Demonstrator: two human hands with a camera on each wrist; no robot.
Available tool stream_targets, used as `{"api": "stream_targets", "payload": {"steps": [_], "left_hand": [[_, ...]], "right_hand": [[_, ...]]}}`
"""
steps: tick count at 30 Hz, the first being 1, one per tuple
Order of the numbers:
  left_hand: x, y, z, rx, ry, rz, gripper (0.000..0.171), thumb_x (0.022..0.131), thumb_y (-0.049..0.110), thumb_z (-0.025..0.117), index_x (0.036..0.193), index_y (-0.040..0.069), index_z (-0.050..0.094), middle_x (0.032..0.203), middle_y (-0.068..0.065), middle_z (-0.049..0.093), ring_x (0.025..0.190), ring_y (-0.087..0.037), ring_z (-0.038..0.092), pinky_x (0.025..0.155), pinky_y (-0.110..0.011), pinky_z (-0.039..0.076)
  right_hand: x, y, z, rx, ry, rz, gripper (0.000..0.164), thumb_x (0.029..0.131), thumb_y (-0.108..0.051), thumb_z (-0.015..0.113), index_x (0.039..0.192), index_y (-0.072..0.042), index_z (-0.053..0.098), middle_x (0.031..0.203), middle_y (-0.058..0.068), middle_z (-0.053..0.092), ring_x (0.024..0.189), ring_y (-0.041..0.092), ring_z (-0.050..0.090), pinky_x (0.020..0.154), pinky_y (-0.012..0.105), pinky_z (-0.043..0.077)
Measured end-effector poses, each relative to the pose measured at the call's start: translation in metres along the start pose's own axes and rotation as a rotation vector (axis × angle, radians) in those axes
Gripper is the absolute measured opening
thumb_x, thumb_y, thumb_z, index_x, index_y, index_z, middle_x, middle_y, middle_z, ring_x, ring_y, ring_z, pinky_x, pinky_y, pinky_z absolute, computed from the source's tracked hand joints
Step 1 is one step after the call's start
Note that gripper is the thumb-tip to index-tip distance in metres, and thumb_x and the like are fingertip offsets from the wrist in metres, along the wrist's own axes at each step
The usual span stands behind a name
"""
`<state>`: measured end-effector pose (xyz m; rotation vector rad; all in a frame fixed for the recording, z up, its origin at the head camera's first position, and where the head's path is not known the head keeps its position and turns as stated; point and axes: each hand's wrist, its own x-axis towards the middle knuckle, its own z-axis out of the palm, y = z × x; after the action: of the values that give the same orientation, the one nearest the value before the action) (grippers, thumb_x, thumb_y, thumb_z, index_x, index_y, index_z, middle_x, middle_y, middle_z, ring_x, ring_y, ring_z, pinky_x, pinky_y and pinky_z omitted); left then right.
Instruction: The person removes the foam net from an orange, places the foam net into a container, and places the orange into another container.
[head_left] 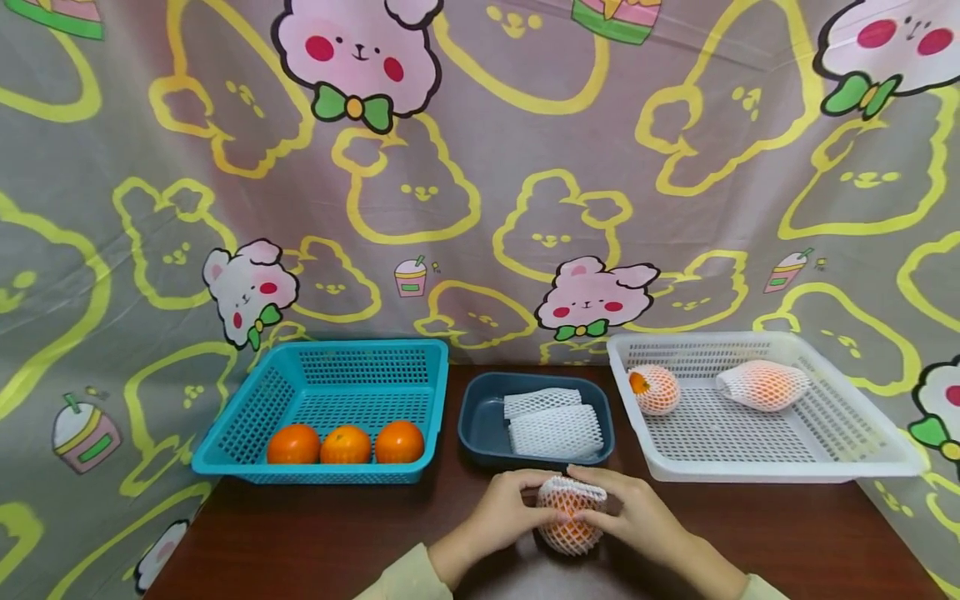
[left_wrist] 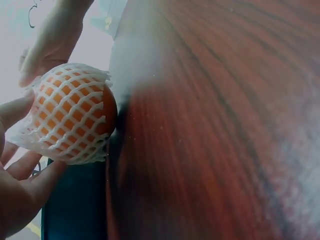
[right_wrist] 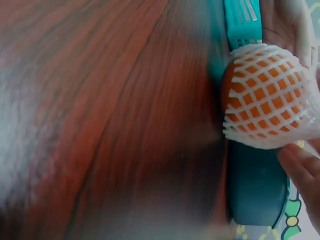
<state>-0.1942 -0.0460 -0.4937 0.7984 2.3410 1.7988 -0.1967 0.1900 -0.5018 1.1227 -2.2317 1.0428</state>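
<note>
Between both hands is an orange (head_left: 570,521) in a white foam net sleeve (head_left: 581,487), low over the front of the table. My left hand (head_left: 504,510) grips it from the left, thumb on the near side and fingers along the top rim. From the right, my right hand (head_left: 637,512) holds it in a similar way. The wrist views show the net around most of the fruit (left_wrist: 70,112), its bare underside (right_wrist: 229,87) poking out. Loose net gathers at the sleeve's upper end. Some fingertips are hidden behind the net.
A turquoise basket (head_left: 318,477) with three bare oranges (head_left: 346,445) stands at the left. Behind the hands, a dark blue tray (head_left: 480,450) contains empty foam nets (head_left: 555,431). A white basket (head_left: 780,468) at the right has two netted oranges (head_left: 768,385). Patterned cloth (head_left: 480,167) hangs behind.
</note>
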Motion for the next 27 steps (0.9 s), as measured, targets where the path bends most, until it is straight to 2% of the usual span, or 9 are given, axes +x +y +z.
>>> {"api": "stream_targets", "payload": {"steps": [2, 4, 9, 13, 17, 22, 27], "left_hand": [[0.000, -0.002, 0.001, 0.022, 0.024, 0.020, 0.036, 0.081, 0.008, 0.087, 0.114, 0.001, 0.077, 0.112, -0.008, 0.075, 0.103, -0.007, 0.067, 0.085, -0.022, 0.055], [0.000, -0.002, 0.002, 0.057, 0.047, 0.038, 0.031, 0.081, 0.010, 0.088, 0.110, 0.002, 0.079, 0.111, -0.006, 0.076, 0.104, -0.006, 0.067, 0.086, -0.021, 0.054], [0.002, 0.001, 0.002, 0.107, 0.082, 0.044, 0.019, 0.081, 0.009, 0.087, 0.100, 0.006, 0.082, 0.100, 0.002, 0.077, 0.095, -0.003, 0.068, 0.083, -0.021, 0.054], [0.001, 0.003, 0.001, 0.126, 0.112, 0.047, 0.021, 0.078, -0.005, 0.081, 0.097, 0.004, 0.083, 0.091, 0.003, 0.075, 0.086, -0.002, 0.066, 0.076, -0.021, 0.054], [0.001, 0.004, 0.001, 0.151, 0.134, 0.067, 0.027, 0.073, -0.013, 0.074, 0.093, 0.004, 0.082, 0.083, 0.003, 0.071, 0.079, 0.000, 0.061, 0.070, -0.020, 0.052], [0.002, 0.006, 0.001, 0.179, 0.157, 0.100, 0.026, 0.071, -0.014, 0.072, 0.087, 0.005, 0.081, 0.078, 0.007, 0.065, 0.075, 0.002, 0.055, 0.066, -0.019, 0.051], [0.001, 0.007, -0.001, 0.193, 0.139, 0.086, 0.018, 0.077, -0.006, 0.080, 0.090, 0.006, 0.080, 0.087, 0.007, 0.067, 0.083, 0.000, 0.059, 0.074, -0.020, 0.053]], "right_hand": [[-0.001, 0.000, -0.001, 0.031, -0.050, 0.034, 0.051, 0.078, -0.011, 0.088, 0.126, -0.003, 0.072, 0.120, 0.007, 0.074, 0.104, 0.013, 0.070, 0.091, 0.010, 0.046], [-0.001, 0.000, -0.002, 0.067, -0.070, 0.046, 0.048, 0.078, -0.008, 0.088, 0.123, -0.001, 0.073, 0.119, 0.009, 0.074, 0.104, 0.015, 0.071, 0.090, 0.010, 0.047], [0.003, -0.002, -0.004, 0.106, -0.044, 0.047, 0.036, 0.075, -0.002, 0.087, 0.110, -0.003, 0.079, 0.110, 0.010, 0.076, 0.097, 0.017, 0.073, 0.086, 0.012, 0.050], [0.009, -0.008, -0.004, 0.112, -0.017, 0.045, 0.032, 0.073, 0.006, 0.086, 0.103, -0.003, 0.082, 0.103, 0.008, 0.077, 0.092, 0.017, 0.075, 0.082, 0.013, 0.052], [0.014, -0.015, -0.003, 0.058, 0.027, 0.009, 0.033, 0.068, 0.011, 0.086, 0.097, -0.004, 0.083, 0.097, 0.008, 0.078, 0.086, 0.016, 0.075, 0.078, 0.014, 0.054], [0.017, -0.020, 0.000, -0.042, 0.086, -0.068, 0.032, 0.062, 0.011, 0.087, 0.090, -0.003, 0.083, 0.087, 0.003, 0.077, 0.076, 0.012, 0.073, 0.071, 0.015, 0.054], [0.017, -0.017, 0.000, -0.011, 0.063, -0.077, 0.034, 0.064, 0.015, 0.084, 0.092, -0.003, 0.081, 0.089, 0.001, 0.076, 0.078, 0.013, 0.071, 0.073, 0.013, 0.053]]}}
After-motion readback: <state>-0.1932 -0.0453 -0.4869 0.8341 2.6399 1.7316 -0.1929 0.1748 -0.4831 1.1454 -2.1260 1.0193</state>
